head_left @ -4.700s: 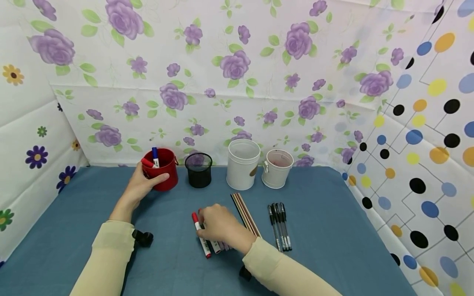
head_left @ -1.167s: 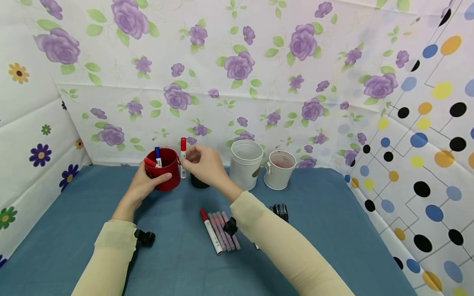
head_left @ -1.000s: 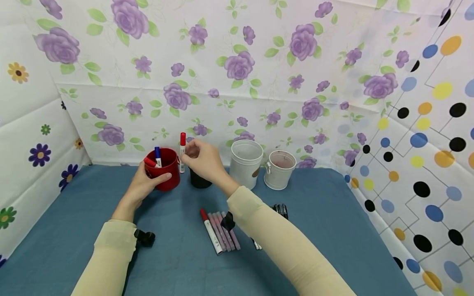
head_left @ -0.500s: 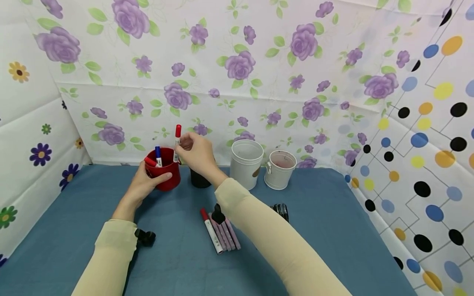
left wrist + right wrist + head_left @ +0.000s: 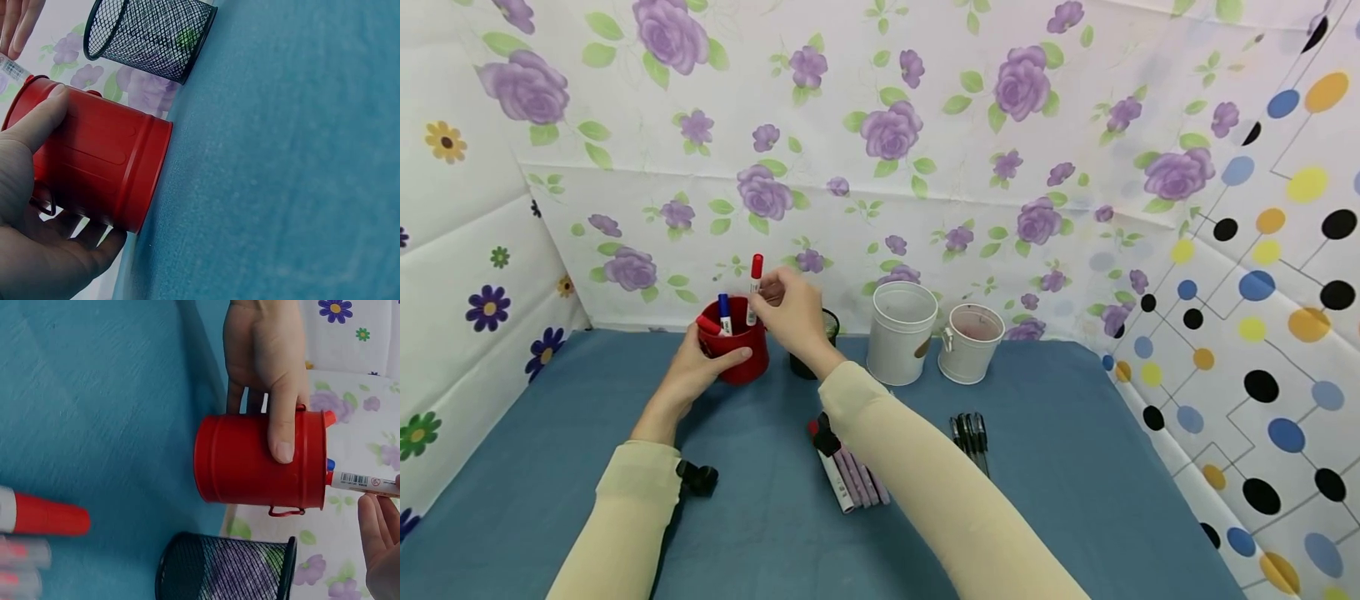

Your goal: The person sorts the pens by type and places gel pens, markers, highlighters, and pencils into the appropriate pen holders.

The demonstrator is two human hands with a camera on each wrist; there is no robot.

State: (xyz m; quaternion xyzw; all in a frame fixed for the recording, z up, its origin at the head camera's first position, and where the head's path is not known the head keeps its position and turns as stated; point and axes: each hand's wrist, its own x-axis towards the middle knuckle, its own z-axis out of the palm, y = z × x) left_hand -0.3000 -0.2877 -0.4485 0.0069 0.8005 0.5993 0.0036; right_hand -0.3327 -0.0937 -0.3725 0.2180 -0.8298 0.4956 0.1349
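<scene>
Left hand (image 5: 694, 367) curled round red bucket (image 5: 748, 357), far left, right hand (image 5: 793, 312) pinching red-capped marker (image 5: 755, 290) near-upright at its mouth; best lowered gently along the right side, clear of blue-capped marker (image 5: 724, 312).

L hand (image 5: 690, 369): lower, wide grip | R hand (image 5: 795, 315): higher, thumb-fgr pinch | arms (image 5: 940, 483) fwd

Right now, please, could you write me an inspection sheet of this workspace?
Surface: blue cloth.
Job's things: red bucket holding a blue-ended marker and a red-ended marker; held red-capped marker at its mouth.
Clutter: black mesh cup, tall white bucket, small white bucket, loose red-topped marker, purple pens, black gel pens.
Hands: left hand grips the red bucket; right hand pinches the held red-capped marker.
Cables: nothing seen.
Surroundings: rose-print backdrop, dotted cloth at the right.
</scene>
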